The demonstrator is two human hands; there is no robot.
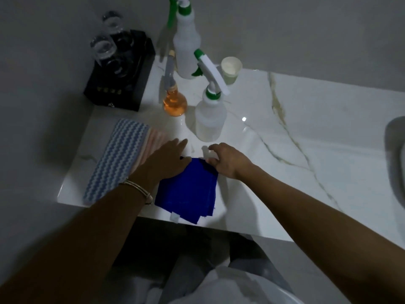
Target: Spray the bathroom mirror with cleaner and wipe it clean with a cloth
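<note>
Blue cloth [188, 189], folded into a rough square, is laid on the white marbled surface [306, 119] at its front edge, with one corner hanging slightly over. Its far left corner is covered by the left hand [168, 159], which is laid flat with the fingers straight and close together; thin bangles [138, 188] are worn at that wrist. Its far right corner is pinched by the right hand [228, 161], whose fingers are curled over the fabric. A white spray bottle [209, 119] with a green collar is stood upright just beyond both hands, touched by neither. An orange flask [175, 104] is set just left of it, and a pale cup [230, 69] is placed behind it near the wall. A second white bottle shape [186, 51] is seen further back; whether it is a reflection cannot be told. Striped cloths [118, 159] are laid flat beside the left hand. A black box [122, 84] carrying glasses [105, 49] is set in the far left corner. A sink [394, 154] is partly seen at the right edge.
</note>
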